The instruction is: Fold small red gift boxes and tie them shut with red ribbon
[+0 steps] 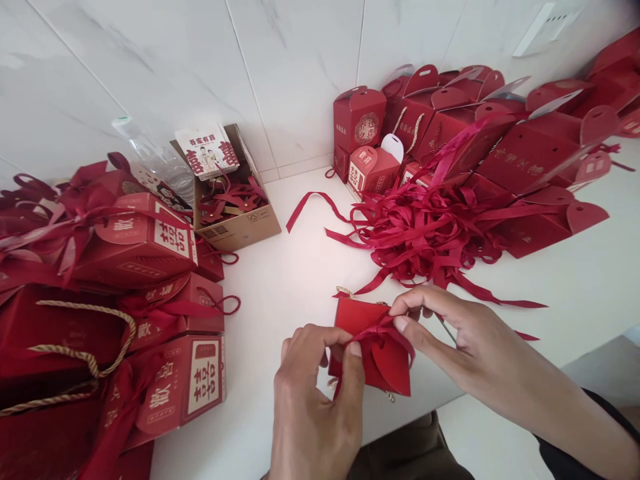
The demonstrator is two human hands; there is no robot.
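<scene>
Right in front of me a red gift box (353,315) with gold cord handles stands on the white table. A dark red ribbon (376,332) runs through the top of the box and is looped there. My left hand (320,387) pinches the ribbon between thumb and index finger at the left of the box. On the other side my right hand (440,333) pinches another part of the same ribbon, above the box's right corner. Beyond the box lies a tangled heap of red ribbons (425,230).
Finished-looking red boxes (145,233) with ribbons are piled at the left. A cardboard carton (240,227) holding red tags and a printed card stands near the wall. More red boxes (530,160) crowd the back right. A clear plastic bottle (155,150) leans behind the left pile.
</scene>
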